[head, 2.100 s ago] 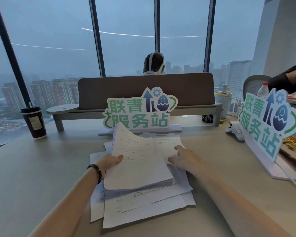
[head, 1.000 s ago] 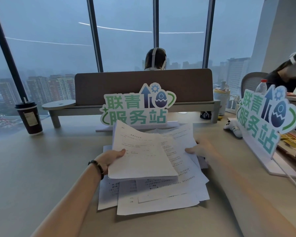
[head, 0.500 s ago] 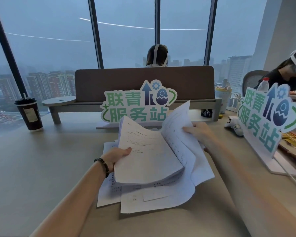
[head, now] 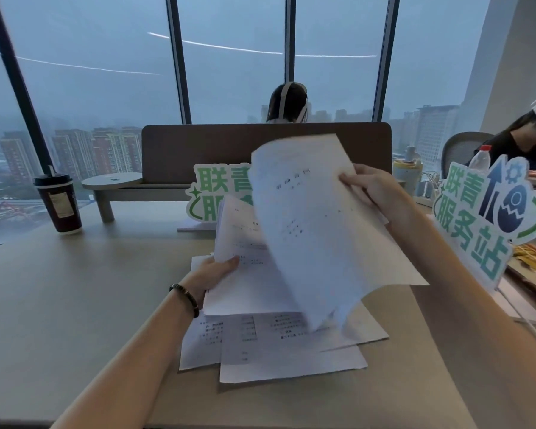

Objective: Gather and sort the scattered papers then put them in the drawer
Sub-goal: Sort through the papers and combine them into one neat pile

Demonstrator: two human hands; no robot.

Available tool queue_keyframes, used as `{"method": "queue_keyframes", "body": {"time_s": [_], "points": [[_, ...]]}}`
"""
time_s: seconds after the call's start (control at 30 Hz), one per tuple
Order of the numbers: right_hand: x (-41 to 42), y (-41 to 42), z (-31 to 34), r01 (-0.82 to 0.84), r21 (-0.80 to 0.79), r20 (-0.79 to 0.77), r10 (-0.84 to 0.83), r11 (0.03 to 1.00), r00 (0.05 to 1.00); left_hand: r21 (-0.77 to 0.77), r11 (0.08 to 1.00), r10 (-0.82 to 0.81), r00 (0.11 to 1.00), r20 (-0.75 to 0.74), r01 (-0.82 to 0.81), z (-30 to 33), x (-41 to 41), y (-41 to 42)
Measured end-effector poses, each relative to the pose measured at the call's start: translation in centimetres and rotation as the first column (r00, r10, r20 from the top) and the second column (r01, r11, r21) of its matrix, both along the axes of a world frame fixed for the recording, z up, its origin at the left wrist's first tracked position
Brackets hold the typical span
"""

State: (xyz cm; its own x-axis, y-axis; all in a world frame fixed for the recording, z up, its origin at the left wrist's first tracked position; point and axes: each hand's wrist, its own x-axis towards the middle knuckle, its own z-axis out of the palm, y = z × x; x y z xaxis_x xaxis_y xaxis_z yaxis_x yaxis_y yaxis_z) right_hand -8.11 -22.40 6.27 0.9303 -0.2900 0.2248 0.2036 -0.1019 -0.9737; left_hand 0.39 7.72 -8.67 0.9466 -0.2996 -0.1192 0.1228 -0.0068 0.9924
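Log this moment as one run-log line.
phase: gathering | left hand: holds stack | right hand: lifts sheets | loose papers: on desk

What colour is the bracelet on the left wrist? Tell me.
Dark, near black, beaded bracelet, seen in the head view.

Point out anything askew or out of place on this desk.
The loose papers on the desk lie fanned at mismatched angles, edges unaligned. The right hand lifts bent sheets; the left hand holds a stack. Nothing spilled.
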Motion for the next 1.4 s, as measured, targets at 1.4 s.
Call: {"method": "queue_keyframes", "body": {"time_s": [1.4], "points": [[1.4, -1.3, -13.5, 0.381, 0.143, -0.255, -0.338, 0.914, 0.906, -0.221, 0.956, -0.228, 0.963, -0.145, 0.193, 0.1, 0.0, 0.2]]}}
